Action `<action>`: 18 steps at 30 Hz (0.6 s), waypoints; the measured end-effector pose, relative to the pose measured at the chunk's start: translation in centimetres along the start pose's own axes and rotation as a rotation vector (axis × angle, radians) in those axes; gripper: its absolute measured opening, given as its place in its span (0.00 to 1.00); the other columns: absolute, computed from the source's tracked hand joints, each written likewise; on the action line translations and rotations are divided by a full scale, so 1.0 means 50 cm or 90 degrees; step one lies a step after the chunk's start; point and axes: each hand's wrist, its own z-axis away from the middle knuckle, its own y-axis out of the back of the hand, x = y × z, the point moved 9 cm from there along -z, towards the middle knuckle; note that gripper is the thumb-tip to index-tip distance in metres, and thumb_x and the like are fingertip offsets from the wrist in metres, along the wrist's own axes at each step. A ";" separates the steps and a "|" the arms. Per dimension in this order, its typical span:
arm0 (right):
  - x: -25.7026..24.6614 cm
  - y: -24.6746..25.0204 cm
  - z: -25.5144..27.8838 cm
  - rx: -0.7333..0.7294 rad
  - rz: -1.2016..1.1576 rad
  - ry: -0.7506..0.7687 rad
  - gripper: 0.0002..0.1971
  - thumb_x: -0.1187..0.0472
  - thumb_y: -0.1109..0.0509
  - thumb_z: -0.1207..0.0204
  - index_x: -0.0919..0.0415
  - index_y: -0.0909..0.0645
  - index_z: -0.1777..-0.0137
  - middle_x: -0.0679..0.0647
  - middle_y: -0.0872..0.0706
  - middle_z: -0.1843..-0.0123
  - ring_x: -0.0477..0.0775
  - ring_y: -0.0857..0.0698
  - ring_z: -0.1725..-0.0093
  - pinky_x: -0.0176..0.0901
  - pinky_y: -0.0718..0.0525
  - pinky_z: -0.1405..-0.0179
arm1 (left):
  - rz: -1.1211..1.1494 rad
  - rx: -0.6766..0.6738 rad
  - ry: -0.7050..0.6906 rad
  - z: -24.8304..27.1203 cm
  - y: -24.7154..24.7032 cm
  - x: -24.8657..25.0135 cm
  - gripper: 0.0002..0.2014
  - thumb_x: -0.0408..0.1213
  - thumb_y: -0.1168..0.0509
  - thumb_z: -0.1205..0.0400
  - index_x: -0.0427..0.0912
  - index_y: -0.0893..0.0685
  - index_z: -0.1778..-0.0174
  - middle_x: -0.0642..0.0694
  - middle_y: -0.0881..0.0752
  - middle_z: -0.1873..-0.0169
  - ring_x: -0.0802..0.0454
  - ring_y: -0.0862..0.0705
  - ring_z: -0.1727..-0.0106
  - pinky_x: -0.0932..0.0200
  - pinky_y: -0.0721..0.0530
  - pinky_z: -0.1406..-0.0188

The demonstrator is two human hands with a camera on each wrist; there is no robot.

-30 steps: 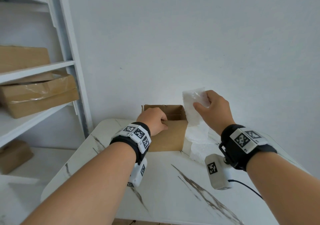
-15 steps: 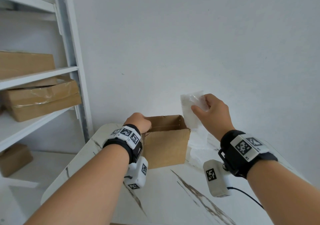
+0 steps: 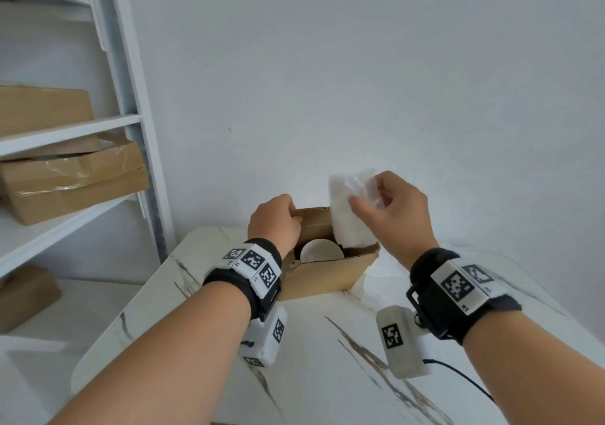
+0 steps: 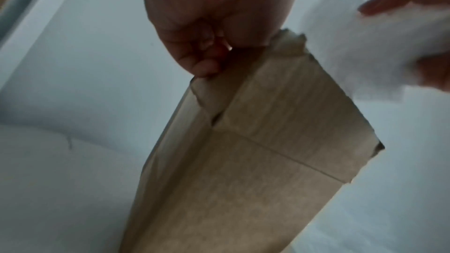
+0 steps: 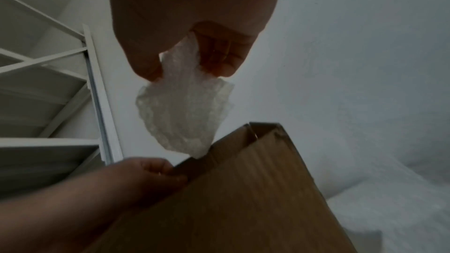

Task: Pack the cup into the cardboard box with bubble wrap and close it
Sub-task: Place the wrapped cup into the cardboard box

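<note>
An open brown cardboard box [image 3: 324,277] stands on the marble table, tilted toward me. A white cup [image 3: 321,251] lies inside it, rim showing. My left hand [image 3: 275,224] grips the box's left flap at its top edge; the same grip shows in the left wrist view, fingers [image 4: 207,61] curled on the box [image 4: 255,161]. My right hand [image 3: 389,211] pinches a sheet of bubble wrap [image 3: 350,211] whose lower end hangs into the box's right side. In the right wrist view the bubble wrap [image 5: 185,113] dangles from my fingers [image 5: 226,61] over the box [image 5: 243,199].
More bubble wrap [image 3: 383,280] lies on the table [image 3: 327,375] right of the box. A white shelf unit [image 3: 131,129] with several cardboard boxes [image 3: 75,179] stands at the left. A white wall runs close behind the table.
The box has been drawn nearer and tipped toward me, so the cup inside shows. My left hand shifted from the front wall to the left flap. The bubble wrap moved left and down into the box.
</note>
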 end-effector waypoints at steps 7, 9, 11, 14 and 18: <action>0.023 -0.057 0.066 -0.106 0.304 0.045 0.11 0.53 0.32 0.29 0.54 0.33 0.62 0.47 0.28 0.66 0.56 0.24 0.70 0.43 0.28 0.73 | 0.139 -0.054 0.028 0.029 -0.004 -0.021 0.05 0.36 0.35 0.23 0.51 0.14 0.60 0.53 0.14 0.61 0.50 0.16 0.55 0.62 0.25 0.62; 0.024 -0.062 0.065 -0.132 0.347 0.028 0.08 0.54 0.33 0.29 0.53 0.31 0.60 0.47 0.26 0.65 0.56 0.24 0.67 0.41 0.31 0.69 | 0.150 -0.103 0.050 0.032 -0.017 -0.027 0.08 0.39 0.37 0.20 0.45 0.13 0.52 0.48 0.14 0.56 0.47 0.17 0.51 0.59 0.24 0.55; 0.026 -0.063 0.060 -0.167 0.397 -0.013 0.05 0.57 0.34 0.29 0.52 0.29 0.59 0.49 0.24 0.66 0.55 0.24 0.65 0.40 0.29 0.68 | 0.132 -0.120 0.042 0.032 -0.020 -0.026 0.11 0.41 0.38 0.18 0.40 0.14 0.49 0.45 0.13 0.54 0.45 0.17 0.50 0.55 0.20 0.52; 0.031 -0.067 0.055 -0.237 0.487 -0.070 0.02 0.63 0.38 0.28 0.59 0.28 0.60 0.50 0.28 0.70 0.55 0.24 0.63 0.42 0.26 0.66 | 0.106 -0.112 0.021 0.036 -0.017 -0.024 0.11 0.43 0.38 0.18 0.39 0.16 0.54 0.44 0.14 0.57 0.44 0.17 0.53 0.54 0.19 0.54; 0.028 -0.097 0.053 -0.287 0.547 -0.066 0.13 0.62 0.38 0.24 0.57 0.32 0.71 0.51 0.28 0.69 0.52 0.25 0.66 0.41 0.26 0.67 | 0.079 -0.105 0.009 0.038 -0.017 -0.023 0.09 0.42 0.39 0.17 0.40 0.19 0.56 0.45 0.17 0.61 0.45 0.19 0.56 0.57 0.22 0.58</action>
